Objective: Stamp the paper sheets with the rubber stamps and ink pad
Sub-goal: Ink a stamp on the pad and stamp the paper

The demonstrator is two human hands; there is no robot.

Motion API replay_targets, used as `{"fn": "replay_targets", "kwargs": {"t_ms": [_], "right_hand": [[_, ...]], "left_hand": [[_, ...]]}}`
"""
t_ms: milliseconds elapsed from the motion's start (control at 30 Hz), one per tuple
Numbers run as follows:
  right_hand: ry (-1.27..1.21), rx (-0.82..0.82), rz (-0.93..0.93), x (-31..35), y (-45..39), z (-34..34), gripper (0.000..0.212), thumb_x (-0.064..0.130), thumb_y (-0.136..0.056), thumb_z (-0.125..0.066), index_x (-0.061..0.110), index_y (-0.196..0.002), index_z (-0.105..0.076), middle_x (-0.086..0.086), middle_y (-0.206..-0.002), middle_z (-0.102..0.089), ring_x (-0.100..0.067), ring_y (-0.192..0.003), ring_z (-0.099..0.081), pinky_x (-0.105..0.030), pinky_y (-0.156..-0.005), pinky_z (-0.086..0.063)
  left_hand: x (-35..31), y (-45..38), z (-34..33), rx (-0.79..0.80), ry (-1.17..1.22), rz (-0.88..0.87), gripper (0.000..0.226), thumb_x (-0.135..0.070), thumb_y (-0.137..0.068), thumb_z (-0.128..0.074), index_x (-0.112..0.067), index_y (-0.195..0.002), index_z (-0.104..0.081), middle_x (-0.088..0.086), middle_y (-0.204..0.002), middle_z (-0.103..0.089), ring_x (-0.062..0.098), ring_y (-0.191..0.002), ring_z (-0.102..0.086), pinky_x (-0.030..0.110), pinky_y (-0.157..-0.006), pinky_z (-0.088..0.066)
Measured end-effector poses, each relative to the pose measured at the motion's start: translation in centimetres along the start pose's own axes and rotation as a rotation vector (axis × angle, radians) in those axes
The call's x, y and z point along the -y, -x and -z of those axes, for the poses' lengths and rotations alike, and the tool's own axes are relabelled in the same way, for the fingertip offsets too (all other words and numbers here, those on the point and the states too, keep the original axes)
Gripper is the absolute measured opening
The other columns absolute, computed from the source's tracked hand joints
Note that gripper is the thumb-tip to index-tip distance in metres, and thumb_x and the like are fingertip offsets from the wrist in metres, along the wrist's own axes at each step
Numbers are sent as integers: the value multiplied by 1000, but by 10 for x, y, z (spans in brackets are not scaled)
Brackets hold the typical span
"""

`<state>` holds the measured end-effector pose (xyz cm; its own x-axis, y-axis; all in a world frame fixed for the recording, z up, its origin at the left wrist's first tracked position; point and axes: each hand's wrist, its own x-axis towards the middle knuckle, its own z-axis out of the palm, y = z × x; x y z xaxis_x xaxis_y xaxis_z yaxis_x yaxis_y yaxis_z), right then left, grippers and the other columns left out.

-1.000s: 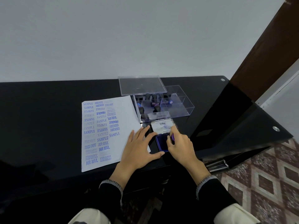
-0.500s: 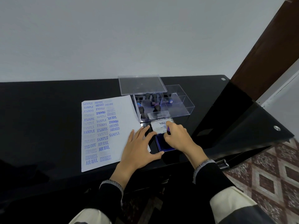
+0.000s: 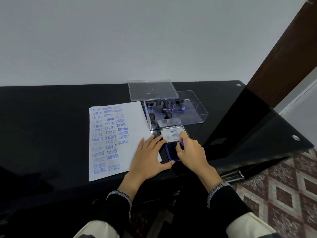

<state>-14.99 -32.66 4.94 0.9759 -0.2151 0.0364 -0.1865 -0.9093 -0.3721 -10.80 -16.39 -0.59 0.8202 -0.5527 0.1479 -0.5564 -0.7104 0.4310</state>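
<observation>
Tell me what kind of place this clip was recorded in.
Probably a home or small office room, at a desk: a glossy black desk against a plain white wall, patterned floor tiles, and a brown wooden door frame at right.

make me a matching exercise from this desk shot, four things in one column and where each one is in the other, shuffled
Things
1. paper sheet
2. ink pad
3. left hand
4. clear lid

Places
A. leaning at the back of the clear stamp box
B. open, under the right hand and its stamp
C. left of the stamp box, covered in blue prints
D. flat on the sheet's near right corner

Pairs: 1-C, 2-B, 3-D, 4-A
</observation>
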Motion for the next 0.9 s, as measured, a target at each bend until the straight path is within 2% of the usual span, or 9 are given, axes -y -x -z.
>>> {"fn": "replay_targets", "kwargs": {"t_ms": [200,367,433,533,633,700,767,833,900], "right_hand": [[-39,86,-19,2,-12,7,14,19,-89,-51,16,-83,-38,-5,-76,-56,-27,-71,-54,-35,-59,-42],[-75,209,-28,6,-25,16,5,14,-85,-50,13,-86,-45,-8,-88,-61,-31,-81,-55,-43,-74,-51],[-89,179,-23,5,-21,14,7,14,-86,-50,14,-85,-43,-8,-84,-60,-30,-78,-55,-42,-70,-51],[-83,86,-6,2,-9,6,15,17,-91,-49,16,-84,-36,-6,-76,-55,-28,-70,-53,-36,-58,-41],[-28,-11,18,-2,5,-2,17,22,-95,-47,20,-87,-32,-1,-74,-55,-26,-67,-53,-33,-55,-37],[-27,-56,27,-4,12,-7,18,25,-96,-46,22,-88,-30,1,-71,-55,-26,-66,-55,-32,-55,-36],[-33,-70,20,-4,14,-8,18,25,-97,-46,22,-89,-31,1,-71,-56,-25,-66,-56,-32,-55,-36],[-26,-53,14,-4,10,-6,17,24,-96,-47,21,-87,-33,0,-71,-55,-26,-66,-55,-32,-55,-35],[-7,-3,7,-2,1,-1,16,22,-93,-48,19,-86,-35,0,-72,-54,-26,-67,-53,-32,-55,-33]], "left_hand": [[3,-1,1,42,18,-14,85,-78,-77,-41,-36,-149,-23,-16,-159,-13,8,-147,-2,34,-119,10],[3,0,1,52,28,-8,83,-75,-81,-45,-36,-150,-22,-17,-159,-11,7,-147,-1,33,-118,11],[3,0,2,52,26,-12,83,-75,-81,-45,-36,-150,-21,-16,-159,-11,7,-147,-1,33,-118,11],[3,-1,1,46,26,-13,83,-76,-81,-44,-36,-150,-21,-16,-159,-11,8,-147,-2,34,-119,10],[4,0,0,32,16,-15,85,-79,-78,-39,-36,-150,-22,-17,-159,-11,7,-147,-2,33,-119,11],[4,1,0,30,30,-23,84,-77,-80,-43,-36,-150,-22,-18,-159,-11,6,-147,0,27,-116,14],[2,0,0,75,179,5,82,-68,-82,-53,-35,-150,-22,-20,-158,-8,3,-146,5,18,-111,16],[2,0,-3,107,311,28,81,-62,-83,-59,-34,-150,-22,-23,-157,-5,0,-145,8,16,-111,16],[4,-1,-6,78,271,5,82,-64,-83,-58,-35,-150,-22,-22,-157,-5,2,-145,8,11,-105,24]]}}
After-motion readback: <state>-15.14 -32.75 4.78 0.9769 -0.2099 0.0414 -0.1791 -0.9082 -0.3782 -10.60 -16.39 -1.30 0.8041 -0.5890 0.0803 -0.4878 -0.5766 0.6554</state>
